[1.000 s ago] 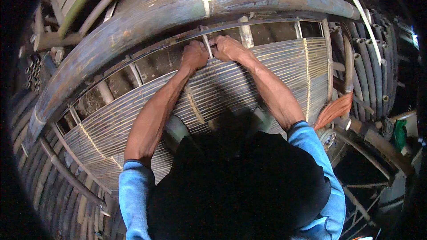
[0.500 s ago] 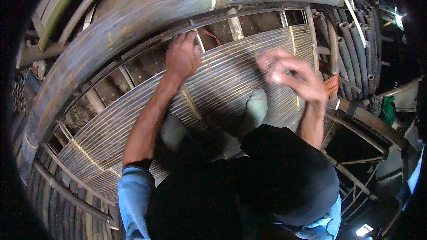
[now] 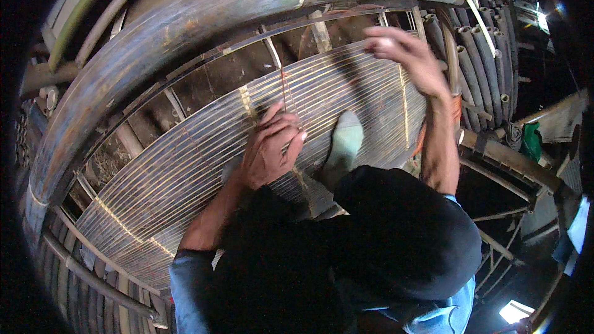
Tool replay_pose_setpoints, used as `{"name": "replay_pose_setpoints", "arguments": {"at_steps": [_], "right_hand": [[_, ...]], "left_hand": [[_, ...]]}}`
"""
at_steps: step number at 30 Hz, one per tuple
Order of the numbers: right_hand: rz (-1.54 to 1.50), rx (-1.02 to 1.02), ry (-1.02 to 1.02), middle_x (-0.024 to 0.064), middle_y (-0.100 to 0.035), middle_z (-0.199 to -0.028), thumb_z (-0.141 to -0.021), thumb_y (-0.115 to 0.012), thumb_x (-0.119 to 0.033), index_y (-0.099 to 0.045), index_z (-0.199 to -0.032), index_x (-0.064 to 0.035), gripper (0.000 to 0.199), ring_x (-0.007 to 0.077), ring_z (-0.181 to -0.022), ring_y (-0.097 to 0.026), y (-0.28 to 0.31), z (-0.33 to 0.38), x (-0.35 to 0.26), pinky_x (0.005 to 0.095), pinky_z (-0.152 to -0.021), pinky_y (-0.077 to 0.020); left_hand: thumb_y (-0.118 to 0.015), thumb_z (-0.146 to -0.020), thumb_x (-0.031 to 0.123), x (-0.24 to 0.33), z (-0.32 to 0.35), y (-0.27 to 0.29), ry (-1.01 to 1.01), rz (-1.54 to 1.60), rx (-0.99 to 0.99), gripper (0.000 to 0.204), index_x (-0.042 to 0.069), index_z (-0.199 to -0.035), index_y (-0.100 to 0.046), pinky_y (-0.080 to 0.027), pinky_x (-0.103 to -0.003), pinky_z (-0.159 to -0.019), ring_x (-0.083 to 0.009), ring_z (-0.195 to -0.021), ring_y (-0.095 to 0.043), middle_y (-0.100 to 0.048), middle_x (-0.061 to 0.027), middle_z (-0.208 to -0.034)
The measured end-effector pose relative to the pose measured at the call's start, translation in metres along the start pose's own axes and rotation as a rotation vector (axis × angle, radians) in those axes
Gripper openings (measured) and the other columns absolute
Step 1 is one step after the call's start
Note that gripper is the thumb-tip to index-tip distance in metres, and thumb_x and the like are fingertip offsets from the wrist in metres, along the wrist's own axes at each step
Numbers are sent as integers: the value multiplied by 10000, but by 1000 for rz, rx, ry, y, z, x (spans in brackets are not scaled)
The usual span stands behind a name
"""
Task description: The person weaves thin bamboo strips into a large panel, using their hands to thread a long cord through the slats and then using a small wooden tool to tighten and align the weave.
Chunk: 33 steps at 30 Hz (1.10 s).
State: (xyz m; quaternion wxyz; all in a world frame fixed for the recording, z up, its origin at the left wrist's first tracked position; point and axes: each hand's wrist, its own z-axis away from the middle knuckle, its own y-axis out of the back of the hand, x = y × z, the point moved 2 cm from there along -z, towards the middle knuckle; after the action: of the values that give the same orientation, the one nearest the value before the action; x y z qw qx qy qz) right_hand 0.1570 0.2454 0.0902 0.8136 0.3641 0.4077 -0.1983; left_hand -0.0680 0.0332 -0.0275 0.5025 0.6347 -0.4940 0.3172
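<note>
Under me lies a wide panel of thin parallel strips point(image 3: 154, 192), with pale cross-lines; it looks like split bamboo. Over its middle is my left hand point(image 3: 272, 148), fingers pinched together around the lower end of a thin reddish cord point(image 3: 285, 89). The cord comes up through the panel's far edge, beside a pale upright slat point(image 3: 272, 54). Raised above the panel's far right part is my right hand point(image 3: 405, 55), fingers curled and slightly blurred. Whatever those fingers may hold is too small to make out. A foot in a pale sock point(image 3: 346, 139) stands on the panel.
A thick bamboo pole point(image 3: 154, 40) crosses beyond the panel. Bundled dark bamboo poles point(image 3: 486, 55) lie at the right, near an orange binding point(image 3: 456, 111) and a green bag point(image 3: 530, 142). More poles point(image 3: 80, 272) lie at lower left.
My left hand has come back from the panel's far edge toward me and pinches the cord. The right hand has moved up and away. The view has shifted slightly.
</note>
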Motion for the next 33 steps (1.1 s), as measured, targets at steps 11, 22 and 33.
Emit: {"name": "replay_pose_setpoints", "arguments": {"at_steps": [11,22,33], "right_hand": [[372,-293,153,231,-632,-1237,-874,-693,-381,-616,-1290,-39,544,415,-1186,-568,-137,-110,74,450,-1019,-451],[42,153,-60,78,-702,-780,-1021,-548,-184,-705,-891,41,304,101,-697,-626,-118,-92,83,282,-659,-519],[144,-226,88,140,-725,-1115,-978,-564,-247,-659,-1223,-16,350,245,-1029,-670,-108,-121,99,357,-936,-506]], "left_hand": [[-549,-951,85,28,5,39,670,716,193,200,-28,-1032,-692,-391,-422,-1122,-187,-813,-652,-717,-143,-966],[-599,-953,154,14,-55,11,555,394,5,242,3,-1131,-666,-509,-408,-922,-273,-892,-700,-696,-145,-1071],[-578,-854,63,82,12,80,318,673,-50,85,3,-872,-636,-440,-467,-1069,-303,-924,-713,-712,-162,-897]]}}
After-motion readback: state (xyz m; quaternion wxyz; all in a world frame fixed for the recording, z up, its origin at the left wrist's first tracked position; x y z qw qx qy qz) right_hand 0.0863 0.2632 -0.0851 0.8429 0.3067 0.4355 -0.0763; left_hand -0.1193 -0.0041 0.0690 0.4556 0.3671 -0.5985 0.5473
